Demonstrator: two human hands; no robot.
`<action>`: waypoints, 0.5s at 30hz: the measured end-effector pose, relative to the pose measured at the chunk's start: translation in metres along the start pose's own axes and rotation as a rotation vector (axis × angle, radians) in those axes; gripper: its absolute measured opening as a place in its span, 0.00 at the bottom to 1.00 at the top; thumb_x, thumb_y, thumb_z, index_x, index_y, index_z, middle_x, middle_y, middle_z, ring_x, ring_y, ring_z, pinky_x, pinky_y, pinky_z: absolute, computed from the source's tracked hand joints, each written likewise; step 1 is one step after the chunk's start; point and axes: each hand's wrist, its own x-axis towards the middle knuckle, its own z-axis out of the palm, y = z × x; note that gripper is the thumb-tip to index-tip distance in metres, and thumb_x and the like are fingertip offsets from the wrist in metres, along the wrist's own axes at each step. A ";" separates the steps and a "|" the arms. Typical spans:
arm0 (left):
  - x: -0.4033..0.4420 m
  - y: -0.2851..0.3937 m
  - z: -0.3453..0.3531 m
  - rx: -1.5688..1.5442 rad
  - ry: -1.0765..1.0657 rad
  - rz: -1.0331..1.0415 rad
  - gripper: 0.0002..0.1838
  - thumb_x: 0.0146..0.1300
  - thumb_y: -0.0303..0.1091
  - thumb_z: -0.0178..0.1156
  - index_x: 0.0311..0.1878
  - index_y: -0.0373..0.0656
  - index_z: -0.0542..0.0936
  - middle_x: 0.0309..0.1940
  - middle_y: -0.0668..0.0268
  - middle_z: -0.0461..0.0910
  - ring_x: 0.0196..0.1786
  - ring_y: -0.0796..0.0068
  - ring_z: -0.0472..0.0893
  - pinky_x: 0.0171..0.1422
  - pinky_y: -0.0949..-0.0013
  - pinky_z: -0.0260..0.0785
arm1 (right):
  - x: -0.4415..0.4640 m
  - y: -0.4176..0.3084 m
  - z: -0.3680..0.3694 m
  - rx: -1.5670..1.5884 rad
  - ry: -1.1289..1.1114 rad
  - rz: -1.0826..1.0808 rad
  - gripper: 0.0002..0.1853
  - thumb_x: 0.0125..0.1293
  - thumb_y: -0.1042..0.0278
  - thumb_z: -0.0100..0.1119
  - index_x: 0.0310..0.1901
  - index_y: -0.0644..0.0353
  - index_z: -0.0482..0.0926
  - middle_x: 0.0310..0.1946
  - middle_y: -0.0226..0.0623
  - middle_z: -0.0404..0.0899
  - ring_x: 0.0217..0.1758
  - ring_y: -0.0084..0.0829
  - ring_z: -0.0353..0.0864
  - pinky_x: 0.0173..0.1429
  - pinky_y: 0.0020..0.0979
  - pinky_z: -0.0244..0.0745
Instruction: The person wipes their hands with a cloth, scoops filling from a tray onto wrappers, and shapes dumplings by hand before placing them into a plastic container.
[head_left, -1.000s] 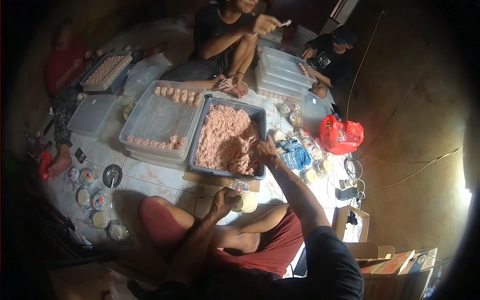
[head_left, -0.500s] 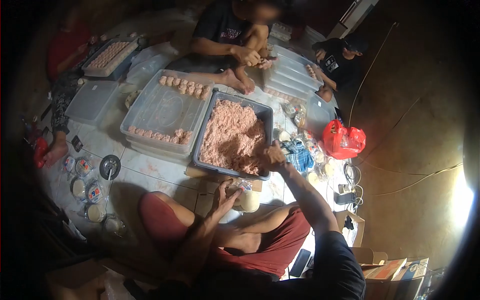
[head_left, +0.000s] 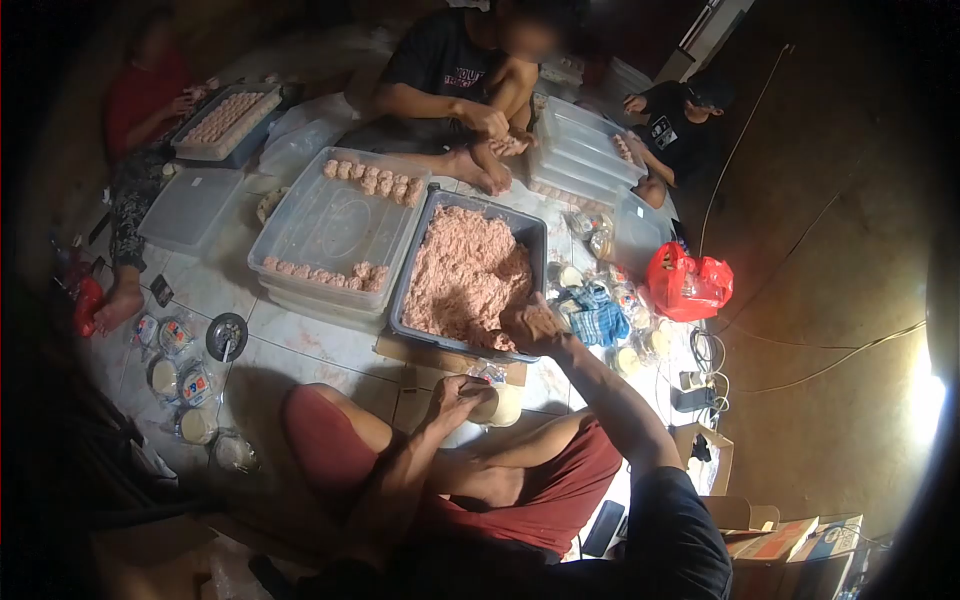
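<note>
A grey tub (head_left: pixel 541 240) full of pink minced meat filling (head_left: pixel 462 265) stands in front of me. My right hand (head_left: pixel 535 327) is over its near right corner, fingers bent together down toward the filling; what they hold, if anything, is hidden. My left hand (head_left: pixel 458 400) is raised over my lap, its fingers curled closed in a cup, and its contents cannot be made out. Just right of it is a stack of pale round wrappers (head_left: pixel 506 406), partly behind the fingers.
Left of the tub, a clear plastic box (head_left: pixel 335 225) carries rows of meat-filled pieces. Packets of round wrappers (head_left: pixel 196 425) and an ashtray (head_left: pixel 227 337) lie on the tiles. At right are a blue cloth (head_left: pixel 598 318) and a red bag (head_left: pixel 690 285). Other people sit around with more boxes (head_left: pixel 585 140).
My right hand has shifted slightly down and left at the tub's corner. My left hand has curled further closed and sits slightly lower. The view has shifted a little.
</note>
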 end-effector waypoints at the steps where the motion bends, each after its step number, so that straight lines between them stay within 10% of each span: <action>1: -0.001 -0.005 0.001 -0.126 -0.021 -0.033 0.19 0.59 0.40 0.74 0.49 0.40 0.83 0.42 0.66 0.83 0.48 0.76 0.81 0.52 0.70 0.72 | -0.001 -0.003 -0.018 0.078 -0.079 0.045 0.11 0.66 0.58 0.56 0.39 0.55 0.81 0.30 0.42 0.81 0.43 0.42 0.83 0.74 0.59 0.54; 7: -0.016 0.050 -0.002 -0.749 -0.109 -0.177 0.18 0.67 0.37 0.66 0.55 0.39 0.79 0.52 0.62 0.84 0.52 0.72 0.84 0.61 0.65 0.76 | -0.030 -0.019 -0.084 0.710 0.074 0.359 0.11 0.67 0.58 0.61 0.40 0.56 0.86 0.34 0.44 0.86 0.41 0.45 0.86 0.54 0.50 0.73; 8: -0.013 0.056 -0.002 -0.797 -0.170 -0.161 0.23 0.71 0.46 0.60 0.60 0.37 0.76 0.57 0.57 0.82 0.59 0.63 0.83 0.68 0.57 0.74 | -0.037 -0.025 -0.092 0.724 0.152 0.408 0.06 0.67 0.71 0.64 0.43 0.62 0.84 0.37 0.44 0.85 0.36 0.38 0.86 0.40 0.36 0.78; 13: 0.001 0.107 -0.003 -1.282 -0.300 -0.143 0.42 0.72 0.66 0.46 0.68 0.32 0.69 0.65 0.47 0.75 0.70 0.52 0.73 0.77 0.48 0.61 | -0.061 -0.064 -0.099 0.723 0.470 0.452 0.08 0.67 0.76 0.62 0.47 0.64 0.81 0.36 0.43 0.84 0.34 0.32 0.84 0.41 0.34 0.77; 15: 0.006 0.119 0.001 -1.496 -0.236 -0.100 0.43 0.71 0.68 0.48 0.68 0.34 0.69 0.67 0.48 0.73 0.71 0.50 0.71 0.77 0.45 0.61 | -0.066 -0.094 -0.111 0.693 0.598 0.442 0.08 0.67 0.78 0.56 0.46 0.65 0.81 0.37 0.53 0.79 0.40 0.54 0.81 0.44 0.44 0.75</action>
